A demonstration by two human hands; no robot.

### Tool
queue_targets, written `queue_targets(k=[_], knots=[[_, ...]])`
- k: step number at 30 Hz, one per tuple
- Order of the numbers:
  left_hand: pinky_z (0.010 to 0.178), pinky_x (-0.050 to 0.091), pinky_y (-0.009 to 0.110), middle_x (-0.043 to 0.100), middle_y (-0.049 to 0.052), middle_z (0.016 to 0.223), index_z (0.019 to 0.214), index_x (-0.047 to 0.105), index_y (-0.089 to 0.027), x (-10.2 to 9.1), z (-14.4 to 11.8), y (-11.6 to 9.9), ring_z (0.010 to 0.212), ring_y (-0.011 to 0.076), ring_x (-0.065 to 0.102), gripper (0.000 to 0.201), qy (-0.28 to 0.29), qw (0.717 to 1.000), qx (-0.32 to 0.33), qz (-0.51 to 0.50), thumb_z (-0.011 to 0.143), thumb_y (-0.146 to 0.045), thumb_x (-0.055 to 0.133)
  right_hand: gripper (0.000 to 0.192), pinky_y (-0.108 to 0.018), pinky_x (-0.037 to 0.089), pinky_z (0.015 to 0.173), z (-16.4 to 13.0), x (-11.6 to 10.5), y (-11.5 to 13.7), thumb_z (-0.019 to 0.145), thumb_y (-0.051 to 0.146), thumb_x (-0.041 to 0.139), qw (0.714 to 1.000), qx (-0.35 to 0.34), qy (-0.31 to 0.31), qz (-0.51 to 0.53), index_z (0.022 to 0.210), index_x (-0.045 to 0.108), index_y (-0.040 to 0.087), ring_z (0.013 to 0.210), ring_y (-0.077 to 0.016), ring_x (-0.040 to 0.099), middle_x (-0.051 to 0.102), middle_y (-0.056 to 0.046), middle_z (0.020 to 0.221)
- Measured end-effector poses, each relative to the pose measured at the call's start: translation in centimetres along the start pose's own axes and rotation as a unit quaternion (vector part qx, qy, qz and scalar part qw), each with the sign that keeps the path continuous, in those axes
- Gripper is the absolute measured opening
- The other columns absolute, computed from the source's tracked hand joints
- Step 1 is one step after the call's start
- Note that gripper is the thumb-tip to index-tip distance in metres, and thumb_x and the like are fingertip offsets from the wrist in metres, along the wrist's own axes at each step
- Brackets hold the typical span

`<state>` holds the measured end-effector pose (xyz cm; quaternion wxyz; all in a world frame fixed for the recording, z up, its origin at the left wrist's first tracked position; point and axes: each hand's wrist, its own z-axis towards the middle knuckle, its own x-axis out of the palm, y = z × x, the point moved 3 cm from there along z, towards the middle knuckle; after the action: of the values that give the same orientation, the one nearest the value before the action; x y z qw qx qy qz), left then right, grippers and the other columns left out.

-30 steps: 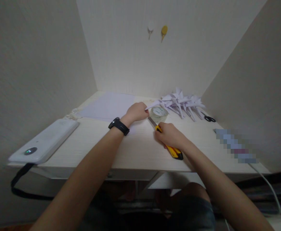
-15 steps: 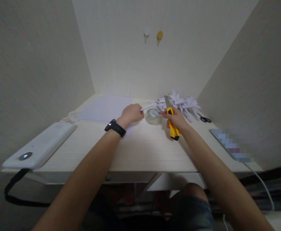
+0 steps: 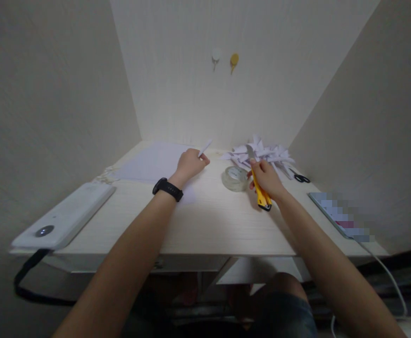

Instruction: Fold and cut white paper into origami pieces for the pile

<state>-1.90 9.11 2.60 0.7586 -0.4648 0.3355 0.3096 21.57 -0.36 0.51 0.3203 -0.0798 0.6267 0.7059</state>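
Observation:
My left hand (image 3: 191, 163), with a black watch on its wrist, is closed on a thin white rolled paper stick (image 3: 205, 148) whose end points up and to the right. In my right hand (image 3: 267, 178) is a yellow utility knife (image 3: 260, 192), its blade extended and pointing away from me. Just left of the knife, a roll of clear tape (image 3: 235, 179) lies on the tabletop. A pile of folded white paper pieces (image 3: 270, 155) sits behind my right hand. Sheets of white paper (image 3: 149, 159) lie flat beside and under my left hand.
Black-handled scissors (image 3: 301, 178) lie right of the paper pile. A phone (image 3: 335, 216) with a cable rests near the right edge. On the left is a white device (image 3: 64, 216) with a black strap. Two hooks, one yellow (image 3: 234, 60), hang on the back wall.
My left hand has tilted the paper stick upward, away from the pile. My right hand has moved slightly right with the knife, and the tape roll sits a little further right.

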Motion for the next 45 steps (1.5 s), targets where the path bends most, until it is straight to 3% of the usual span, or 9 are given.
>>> queue_targets(k=[5,12,19,25,30,33,35,40,45], knots=[[0.070,0.046,0.031,0.070,0.008,0.080,0.087,0.076,-0.014,0.1,0.1,-0.5,0.076,0.0196,0.062,0.022,-0.006,0.992,-0.002,-0.122,0.076,-0.033,0.070,0.047,-0.029,0.045,0.048,-1.5,-3.1,-1.5,0.091,0.062,0.044,0.990,0.011,-0.037,-0.132,0.101,0.056,0.018,0.050,-0.0203,0.063,0.065,-0.005,0.066],[0.067,0.043,0.031,0.069,0.007,0.075,0.084,0.077,-0.014,0.6,-0.4,-1.4,0.071,0.0184,0.060,0.020,0.018,0.994,0.021,-0.106,0.074,-0.030,0.070,0.042,-0.030,0.042,0.061,-3.9,-7.2,-4.0,0.089,0.051,0.047,0.938,-0.020,-0.027,-0.345,0.098,0.067,0.015,0.066,-0.0235,0.066,0.070,-0.009,0.073],[0.066,0.040,0.028,0.067,0.004,0.071,0.082,0.076,-0.012,0.9,-1.0,-2.0,0.068,0.0149,0.056,0.019,0.041,0.977,0.029,-0.208,0.072,-0.028,0.073,0.044,-0.028,0.042,0.073,-4.4,-6.7,-5.7,0.095,0.047,0.038,0.906,-0.072,0.044,-0.414,0.097,0.070,0.017,0.089,-0.0239,0.066,0.073,-0.013,0.101],[0.066,0.039,0.028,0.064,0.002,0.066,0.077,0.076,-0.012,0.3,-1.7,-3.1,0.067,0.0139,0.055,0.013,0.066,0.968,0.052,-0.236,0.072,-0.023,0.073,0.042,-0.031,0.044,0.076,-3.8,-5.8,-7.0,0.094,0.042,0.041,0.899,-0.096,0.040,-0.426,0.104,0.072,0.016,0.088,-0.0239,0.065,0.069,-0.014,0.100],[0.063,0.037,0.028,0.060,0.001,0.062,0.073,0.075,-0.013,0.6,-2.4,-4.1,0.063,0.0131,0.052,0.015,0.081,0.959,0.077,-0.262,0.071,-0.028,0.076,0.040,-0.034,0.047,0.074,-3.8,-6.1,-6.8,0.085,0.047,0.057,0.931,-0.144,-0.021,-0.335,0.106,0.074,0.016,0.078,-0.0230,0.064,0.070,-0.012,0.095],[0.061,0.036,0.028,0.058,0.000,0.061,0.073,0.076,-0.013,1.2,-2.9,-5.0,0.060,0.0122,0.050,0.015,0.102,0.955,0.102,-0.261,0.072,-0.029,0.075,0.040,-0.034,0.048,0.068,-4.0,-5.5,-4.6,0.080,0.052,0.065,0.962,-0.159,-0.096,-0.199,0.098,0.075,0.017,0.072,-0.0213,0.062,0.073,-0.010,0.091],[0.062,0.036,0.027,0.060,0.000,0.063,0.073,0.076,-0.014,1.6,-3.4,-5.7,0.062,0.0120,0.051,0.012,0.114,0.949,0.133,-0.261,0.073,-0.026,0.074,0.039,-0.032,0.047,0.062,-4.1,-4.0,-2.6,0.078,0.054,0.067,0.981,-0.161,-0.085,-0.069,0.091,0.076,0.018,0.070,-0.0197,0.062,0.074,-0.008,0.086],[0.066,0.039,0.027,0.064,0.000,0.069,0.075,0.077,-0.015,2.0,-4.4,-6.9,0.069,0.0131,0.055,0.010,0.135,0.938,0.184,-0.262,0.074,-0.024,0.073,0.037,-0.027,0.040,0.048,-4.1,0.1,1.3,0.066,0.051,0.079,0.982,-0.145,-0.045,0.117,0.084,0.077,0.019,0.053,-0.0132,0.053,0.071,-0.004,0.069],[0.066,0.040,0.026,0.065,0.001,0.070,0.078,0.077,-0.016,2.2,-4.6,-7.1,0.070,0.0145,0.057,0.011,0.156,0.943,0.184,-0.230,0.075,-0.025,0.071,0.033,-0.025,0.036,0.044,-3.9,1.3,1.6,0.062,0.050,0.082,0.973,-0.134,-0.081,0.170,0.066,0.074,0.018,0.046,-0.0113,0.048,0.064,-0.001,0.054]])
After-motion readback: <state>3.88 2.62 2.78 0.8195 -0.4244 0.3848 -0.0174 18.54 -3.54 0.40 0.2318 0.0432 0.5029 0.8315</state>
